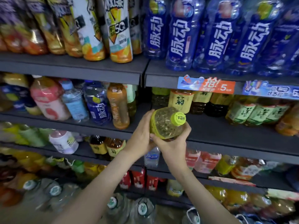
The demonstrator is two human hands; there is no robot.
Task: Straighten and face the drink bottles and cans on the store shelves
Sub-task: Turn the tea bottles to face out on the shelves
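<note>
Head cam: the left hand (142,136) and right hand (174,147) both gripped a yellow-capped tea bottle (165,125), tilted cap-first toward the camera, right in front of the dark shelf (218,131), yellow-labelled bottles (180,101) behind it.

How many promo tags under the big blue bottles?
2 on that shelf edge: an orange-and-blue tag, a blue tag right of it, cropped; more may follow.

Bottle (165,125) in my left hand (142,136) and right hand (173,146) clear glossy plastic, cap (178,118) beside my right fingertips matt yellow-green plastic, ribbed edge, shelf board (218,131) behind my fingers matt dark grey, blue bottles (182,38) well above glossy translucent plastic
</note>
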